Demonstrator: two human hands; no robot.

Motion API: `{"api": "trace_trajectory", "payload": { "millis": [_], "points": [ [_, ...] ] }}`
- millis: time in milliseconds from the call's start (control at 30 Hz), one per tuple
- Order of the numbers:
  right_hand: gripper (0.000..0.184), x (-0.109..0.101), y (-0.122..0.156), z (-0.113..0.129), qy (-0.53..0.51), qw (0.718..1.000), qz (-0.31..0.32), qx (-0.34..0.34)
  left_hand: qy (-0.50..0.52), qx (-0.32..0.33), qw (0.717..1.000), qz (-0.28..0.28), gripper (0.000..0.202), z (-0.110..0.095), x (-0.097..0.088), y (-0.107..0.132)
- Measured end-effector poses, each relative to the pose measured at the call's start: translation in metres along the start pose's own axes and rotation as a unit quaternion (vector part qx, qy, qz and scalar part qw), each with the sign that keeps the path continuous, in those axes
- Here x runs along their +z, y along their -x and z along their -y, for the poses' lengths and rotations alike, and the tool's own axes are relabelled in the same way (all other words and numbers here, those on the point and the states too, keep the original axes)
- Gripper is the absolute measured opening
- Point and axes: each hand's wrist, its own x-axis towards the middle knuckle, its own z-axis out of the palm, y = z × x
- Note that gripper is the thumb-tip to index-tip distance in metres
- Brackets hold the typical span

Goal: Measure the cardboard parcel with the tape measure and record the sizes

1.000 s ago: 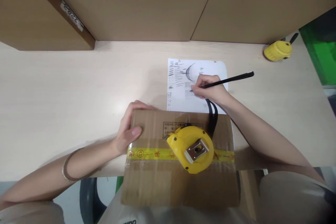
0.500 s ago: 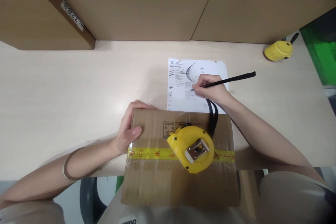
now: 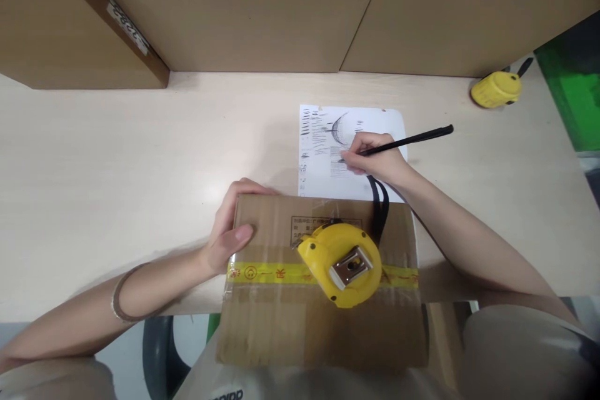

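Note:
My right hand is closed around a black pen, its lower end at a white sheet of paper covered in dark strokes, a curved sketch and small writing. Nearer to me, my left hand grips the left edge of a cardboard box, thumb on top and fingers over the far corner. Yellow tape with red print runs across the box. On top of it lies a yellow tape measure with a metal belt clip; its black strap reaches over the box's far edge onto the paper.
Large cardboard boxes line the back of the pale table. Another box with a handwritten label stands at the back left. A second yellow tape measure is at the back right, near a green surface.
The top end of the pen has shifted very slightly left and up in the picture. My left hand, the box and the tape measure stay where they were.

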Motion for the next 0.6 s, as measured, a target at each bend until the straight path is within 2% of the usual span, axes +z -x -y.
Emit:
{"api": "trace_trajectory", "payload": {
  "millis": [100,300,467,600],
  "points": [
    [0.043,-0.0005,0.0,0.0012,0.007,1.0,-0.003,-0.001,-0.002,0.006,1.0,0.001,0.048,-0.0008,0.0005,-0.0005],
    [0.044,-0.0077,-0.0033,0.0046,0.02,0.998,0.067,-0.001,-0.009,0.005,1.0,0.0,0.05,0.0024,-0.0007,0.0007],
    [0.043,-0.0057,-0.0024,-0.0028,0.013,1.0,0.002,-0.01,0.005,0.014,1.0,0.016,0.05,0.0017,-0.0019,0.0],
    [0.04,-0.0029,-0.0014,-0.0039,0.017,1.0,-0.01,-0.013,0.008,0.006,1.0,0.022,0.048,-0.0022,-0.0014,-0.0016]
  ]
}}
